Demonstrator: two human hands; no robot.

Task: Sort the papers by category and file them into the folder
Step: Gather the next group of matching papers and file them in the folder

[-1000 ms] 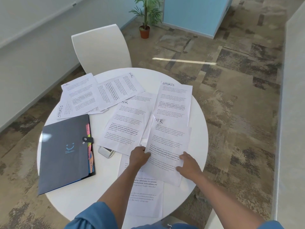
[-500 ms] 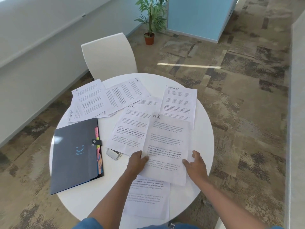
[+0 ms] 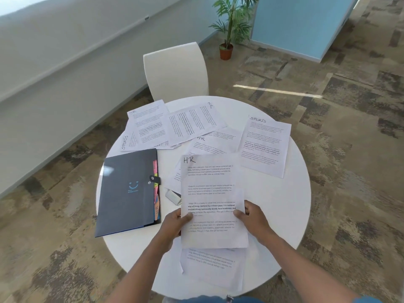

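I hold a printed sheet headed "HR" (image 3: 211, 193) upright above the round white table (image 3: 284, 211). My left hand (image 3: 175, 224) grips its lower left edge and my right hand (image 3: 251, 215) grips its lower right edge. A dark folder (image 3: 126, 191) with coloured tabs lies shut on the table's left side. More sheets lie spread out: a "SPORTS" sheet (image 3: 264, 145) at the right, two "HR" sheets (image 3: 192, 123) at the back, another "HR" sheet (image 3: 214, 143) partly behind the held one, and an unlabelled sheet (image 3: 212, 270) under my hands.
A small white object (image 3: 173, 196) lies between the folder and the held sheet. A white chair (image 3: 175, 71) stands behind the table. A potted plant (image 3: 227, 36) sits on the patterned carpet by a light blue wall.
The "HR" sheet has been lifted off the table and drawn toward me; both hands now grip its lower edges instead of pressing on it.
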